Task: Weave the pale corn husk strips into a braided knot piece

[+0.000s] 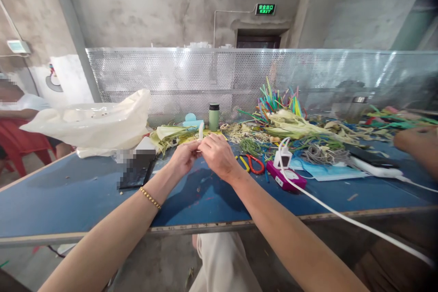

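Note:
My left hand and my right hand meet above the blue table, fingertips pinched together. A pale narrow strip stands up from between them; it resembles the corn husk nearby, but its kind is not clear. Both hands are closed on its lower part, which the fingers hide. A gold bead bracelet circles my left wrist. Just behind the hands lie pale green corn husks and a green flask with a black lid. Red-handled scissors rest to the right of my right hand.
A purple power socket carries a white charger and trailing cable. A large plastic bag and a dark tablet-like object sit left. Coloured stems, cord coils and a face mask lie right. Another person's hand is far right.

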### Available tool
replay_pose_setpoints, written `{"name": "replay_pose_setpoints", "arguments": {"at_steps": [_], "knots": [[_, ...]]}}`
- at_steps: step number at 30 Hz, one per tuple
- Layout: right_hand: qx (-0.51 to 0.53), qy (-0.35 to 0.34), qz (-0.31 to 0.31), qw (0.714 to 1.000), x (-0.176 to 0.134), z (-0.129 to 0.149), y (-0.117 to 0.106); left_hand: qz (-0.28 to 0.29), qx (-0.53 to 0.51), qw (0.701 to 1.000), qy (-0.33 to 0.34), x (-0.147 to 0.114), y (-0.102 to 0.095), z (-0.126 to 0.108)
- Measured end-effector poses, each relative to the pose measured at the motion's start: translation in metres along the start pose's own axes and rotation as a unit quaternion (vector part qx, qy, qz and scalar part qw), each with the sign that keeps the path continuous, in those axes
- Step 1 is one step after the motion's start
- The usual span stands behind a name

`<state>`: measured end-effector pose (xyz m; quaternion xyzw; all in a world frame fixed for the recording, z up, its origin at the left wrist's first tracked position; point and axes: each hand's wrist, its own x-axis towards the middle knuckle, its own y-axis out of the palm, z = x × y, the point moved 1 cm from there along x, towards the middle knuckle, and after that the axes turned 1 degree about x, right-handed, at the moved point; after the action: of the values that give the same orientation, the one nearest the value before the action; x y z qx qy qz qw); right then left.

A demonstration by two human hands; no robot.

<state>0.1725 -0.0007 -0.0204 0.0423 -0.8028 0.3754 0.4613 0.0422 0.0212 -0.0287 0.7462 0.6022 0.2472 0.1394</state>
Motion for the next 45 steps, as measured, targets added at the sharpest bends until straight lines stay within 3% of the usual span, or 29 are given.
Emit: {"name": "replay_pose_setpoints", "arguments": {"at_steps": [3, 7, 9, 12, 23, 28, 32, 36, 38, 42, 45], "knots": [[0.133, 0.102, -0.055, 0.984, -0.001, -0.008, 0.004, 0.019, 0.018, 1.0, -0.007, 0.002, -0.002, 0.001], [0.317, 0.243, -0.097, 0.911, -0.002, -0.018, 0.01, 0.051, 0.047, 0.997, -0.017, 0.004, -0.003, 0.002], [0.363, 0.279, -0.095, 0.884, -0.002, -0.02, 0.012, 0.055, 0.045, 0.997, -0.02, 0.004, -0.003, 0.001], [0.372, 0.312, -0.094, 0.869, -0.001, -0.021, 0.011, 0.052, 0.047, 0.997, -0.034, 0.003, -0.002, -0.001], [0.395, 0.356, -0.095, 0.841, -0.001, -0.023, 0.008, 0.069, 0.088, 0.994, -0.007, -0.002, 0.001, -0.003], [0.364, 0.36, -0.075, 0.856, -0.001, -0.02, 0.004, 0.087, 0.117, 0.988, 0.041, -0.001, 0.0, -0.001], [0.359, 0.364, -0.049, 0.858, -0.001, -0.022, -0.001, 0.081, 0.118, 0.989, 0.041, 0.001, -0.003, -0.003], [0.267, 0.356, -0.104, 0.89, -0.001, -0.032, -0.007, 0.06, 0.096, 0.993, 0.025, 0.003, -0.007, -0.009], [0.257, 0.344, -0.094, 0.898, -0.002, -0.036, -0.006, 0.056, 0.082, 0.995, 0.018, 0.004, -0.008, -0.013], [0.377, 0.349, -0.017, 0.857, -0.004, -0.035, 0.001, 0.068, 0.081, 0.994, 0.009, 0.005, -0.01, -0.015], [0.408, 0.367, -0.021, 0.836, -0.006, -0.031, 0.003, 0.074, 0.102, 0.992, 0.014, 0.006, -0.012, -0.013]]}}
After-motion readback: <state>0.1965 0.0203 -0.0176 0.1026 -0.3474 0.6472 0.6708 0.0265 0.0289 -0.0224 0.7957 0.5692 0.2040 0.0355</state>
